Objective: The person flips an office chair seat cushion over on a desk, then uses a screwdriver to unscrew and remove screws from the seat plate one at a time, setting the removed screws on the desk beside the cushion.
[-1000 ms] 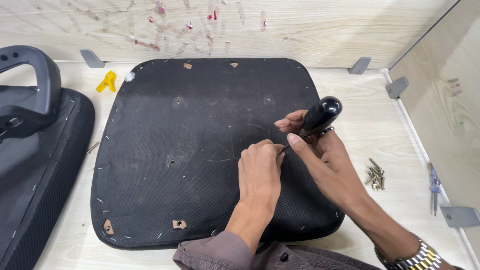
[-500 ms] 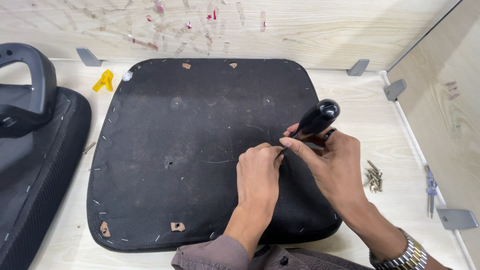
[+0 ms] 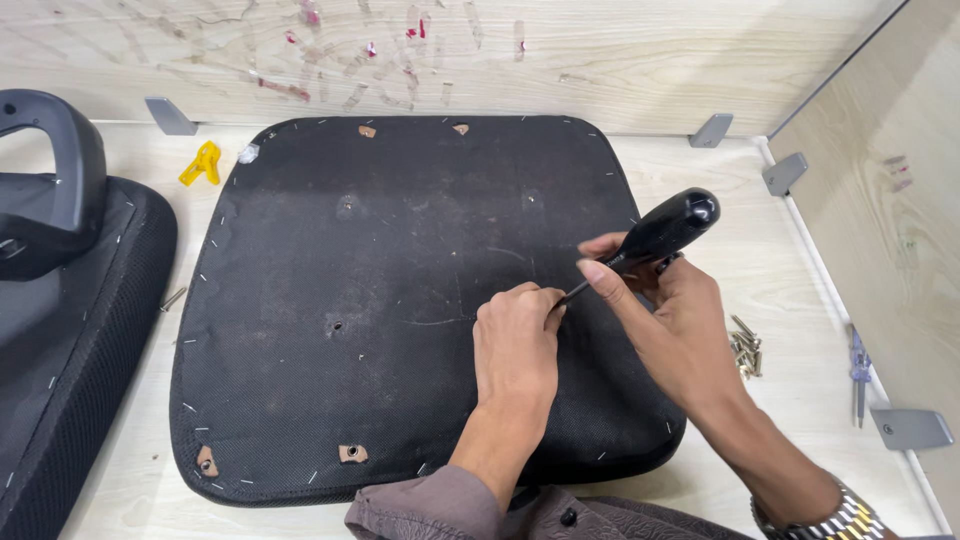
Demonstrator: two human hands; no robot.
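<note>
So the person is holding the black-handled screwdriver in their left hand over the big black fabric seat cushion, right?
Not quite. The head view shows the black-handled screwdriver gripped in the right hand, not the left. The left hand pinches near the tool's tip. It is indeed over the big black fabric seat cushion.

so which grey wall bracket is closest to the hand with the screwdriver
The bracket on the right wall, its upper one. It sits just up and right of the right hand holding the screwdriver; the other brackets lie farther off.
</note>
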